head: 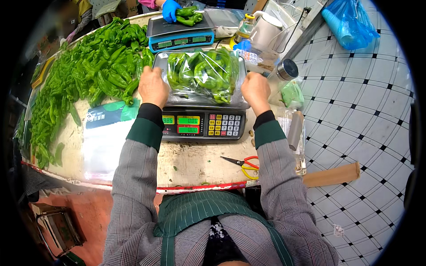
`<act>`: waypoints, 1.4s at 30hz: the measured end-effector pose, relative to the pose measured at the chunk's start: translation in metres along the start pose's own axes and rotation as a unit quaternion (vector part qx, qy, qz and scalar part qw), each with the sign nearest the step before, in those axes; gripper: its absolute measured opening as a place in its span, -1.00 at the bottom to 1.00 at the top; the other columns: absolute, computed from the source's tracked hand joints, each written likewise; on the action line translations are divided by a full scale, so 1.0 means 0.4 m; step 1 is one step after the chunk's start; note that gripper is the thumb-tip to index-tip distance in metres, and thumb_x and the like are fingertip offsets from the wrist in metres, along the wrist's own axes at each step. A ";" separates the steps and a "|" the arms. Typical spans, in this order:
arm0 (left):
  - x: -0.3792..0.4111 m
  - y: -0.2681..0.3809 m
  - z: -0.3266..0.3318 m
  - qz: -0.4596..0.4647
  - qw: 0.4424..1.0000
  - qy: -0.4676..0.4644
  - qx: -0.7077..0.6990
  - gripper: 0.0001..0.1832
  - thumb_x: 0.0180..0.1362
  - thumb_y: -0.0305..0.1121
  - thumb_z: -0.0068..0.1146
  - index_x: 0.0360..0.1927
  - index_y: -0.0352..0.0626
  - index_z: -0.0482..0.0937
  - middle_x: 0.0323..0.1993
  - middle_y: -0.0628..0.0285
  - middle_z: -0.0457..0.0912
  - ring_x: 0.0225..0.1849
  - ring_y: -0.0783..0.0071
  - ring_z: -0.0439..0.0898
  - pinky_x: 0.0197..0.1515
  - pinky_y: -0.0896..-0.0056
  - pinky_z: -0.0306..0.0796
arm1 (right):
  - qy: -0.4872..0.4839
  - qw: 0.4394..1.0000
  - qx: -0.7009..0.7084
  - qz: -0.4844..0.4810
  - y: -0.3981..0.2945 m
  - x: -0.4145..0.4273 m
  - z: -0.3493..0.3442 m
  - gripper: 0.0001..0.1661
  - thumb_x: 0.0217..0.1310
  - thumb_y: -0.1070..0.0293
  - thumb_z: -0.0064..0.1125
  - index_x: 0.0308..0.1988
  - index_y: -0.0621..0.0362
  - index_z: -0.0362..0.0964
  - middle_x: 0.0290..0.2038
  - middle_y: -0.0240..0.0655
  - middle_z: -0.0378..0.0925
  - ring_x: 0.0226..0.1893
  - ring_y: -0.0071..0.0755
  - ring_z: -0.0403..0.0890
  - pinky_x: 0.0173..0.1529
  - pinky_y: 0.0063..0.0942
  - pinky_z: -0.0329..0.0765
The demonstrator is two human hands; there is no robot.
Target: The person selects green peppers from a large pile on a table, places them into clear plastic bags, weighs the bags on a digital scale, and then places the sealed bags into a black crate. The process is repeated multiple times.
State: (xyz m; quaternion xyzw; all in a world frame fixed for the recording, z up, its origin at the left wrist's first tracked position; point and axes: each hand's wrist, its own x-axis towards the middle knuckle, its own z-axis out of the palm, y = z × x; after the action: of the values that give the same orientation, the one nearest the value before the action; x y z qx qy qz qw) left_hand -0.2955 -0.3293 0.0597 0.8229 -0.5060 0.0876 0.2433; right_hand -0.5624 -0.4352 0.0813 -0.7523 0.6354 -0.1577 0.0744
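Observation:
A clear plastic bag of green peppers (203, 74) lies on the metal pan (174, 99) of a digital scale (199, 128). At the pan's left rim, my left hand (153, 87) has its fingers curled. My right hand (256, 89) is curled in the same way by the right rim. The fingertips are hidden, so I cannot tell whether they grip the pan or the bag's edges. The scale's display is lit, its left end covered by my left sleeve.
Loose green peppers (100, 63) are heaped at left, beside flat plastic bags (106, 143). Scissors (244, 164) lie near the table's front edge. A clear bottle (281, 74) and white kettle (266, 28) stand at right. Beyond, another person's blue-gloved hand (170, 10) touches peppers on a second scale (181, 38).

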 end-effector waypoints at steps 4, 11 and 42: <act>-0.010 0.080 0.048 0.087 0.977 0.098 -0.170 -0.48 0.24 -0.20 0.07 0.18 -0.34 0.43 0.16 -0.21 0.40 0.22 -0.14 0.37 0.26 0.01 0.26 | 0.101 0.968 0.216 -0.073 -0.075 -0.029 0.027 -0.35 0.21 0.07 0.15 0.17 0.26 0.34 0.11 0.15 0.44 0.16 0.18 0.45 0.24 -0.04 0.37; -0.050 0.168 0.134 -0.074 0.978 -0.011 -0.194 0.06 0.21 0.30 0.00 0.45 -0.42 -0.03 0.45 -0.39 -0.06 0.51 -0.29 -0.11 0.46 -0.25 -0.26 | 0.006 0.967 0.246 -0.072 -0.097 -0.023 0.139 0.03 0.25 -0.08 0.13 0.46 0.17 -0.17 0.41 0.38 -0.12 0.43 0.42 -0.06 0.47 0.01 -0.06; -0.194 0.201 -0.308 0.420 0.753 -0.127 -0.491 -0.45 -0.12 -0.46 0.43 -0.04 -0.25 0.42 0.04 0.08 0.56 0.03 0.20 0.60 -0.01 0.27 0.54 | -0.064 0.345 0.934 -0.063 -0.024 -0.186 0.067 -0.30 0.50 -0.11 -0.22 0.42 0.00 0.03 0.31 -0.24 0.31 0.24 -0.21 0.42 0.29 -0.19 0.42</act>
State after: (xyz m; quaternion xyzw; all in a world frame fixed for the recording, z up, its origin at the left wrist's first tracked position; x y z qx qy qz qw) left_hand -0.3901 -0.2374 0.1611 0.2989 -0.8001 -0.1851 0.4860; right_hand -0.5551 -0.3630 0.0485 -0.2400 0.0195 -0.6047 0.7592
